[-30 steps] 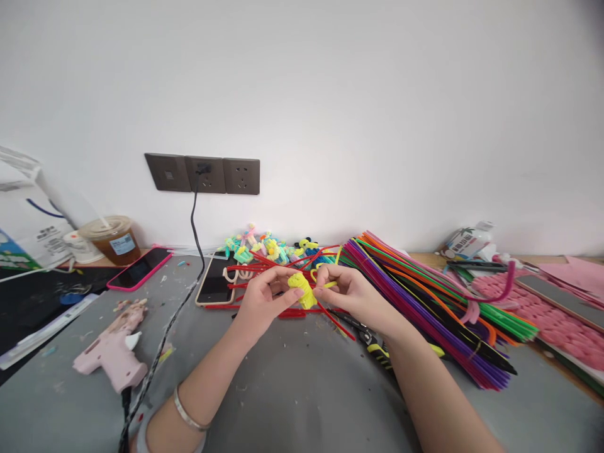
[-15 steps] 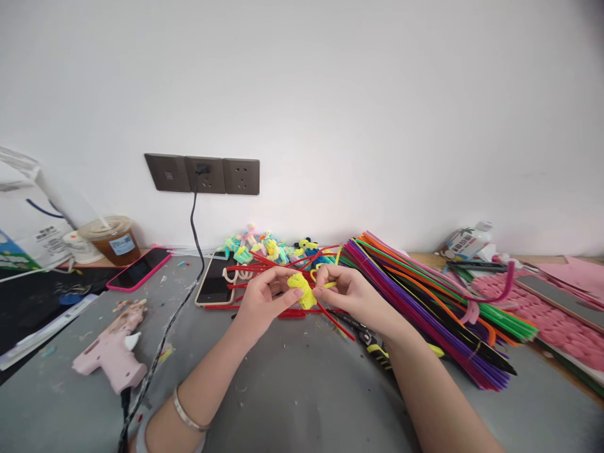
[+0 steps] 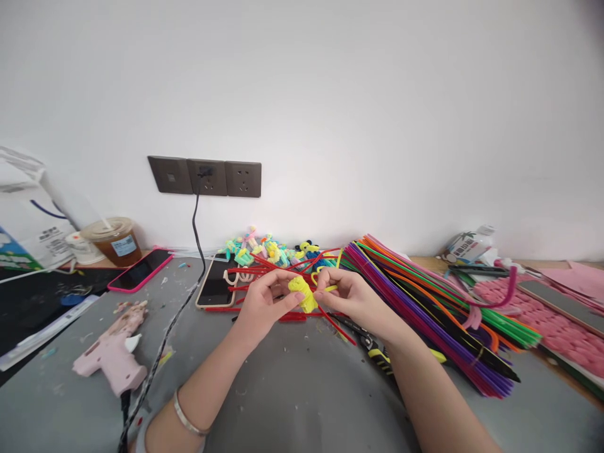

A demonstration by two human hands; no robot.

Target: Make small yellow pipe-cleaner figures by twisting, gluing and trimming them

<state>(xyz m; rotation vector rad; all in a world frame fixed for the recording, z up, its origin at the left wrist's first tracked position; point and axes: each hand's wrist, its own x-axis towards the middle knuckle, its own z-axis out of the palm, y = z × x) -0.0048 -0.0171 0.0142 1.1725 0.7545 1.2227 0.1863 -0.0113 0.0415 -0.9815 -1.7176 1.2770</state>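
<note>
Between thumb and fingers, my left hand (image 3: 268, 302) holds a small yellow coiled pipe-cleaner piece (image 3: 303, 296), tilted slightly, above the grey table. My right hand (image 3: 346, 296) pinches a thin yellow pipe cleaner (image 3: 331, 288) close against the coil's right side. Part of this strand loops up behind my right fingers, and its join to the coil is hidden. Red pipe cleaners (image 3: 292, 318) lie crossed on the table behind and beneath my hands. Pliers (image 3: 372, 352) with black and yellow handles lie partly under my right forearm.
A large bundle of coloured pipe cleaners (image 3: 425, 308) lies to the right. Small pipe-cleaner figures (image 3: 274, 251) sit by the wall. At left are a pink glue gun (image 3: 111, 358) with its cord, a pink-edged phone (image 3: 141, 270) and a drink cup (image 3: 116, 242). Another phone (image 3: 214, 283) lies behind my left hand.
The view has shifted slightly, so everything appears a little lower. Both hands keep their grip on the yellow coil and strand with almost no visible movement.
</note>
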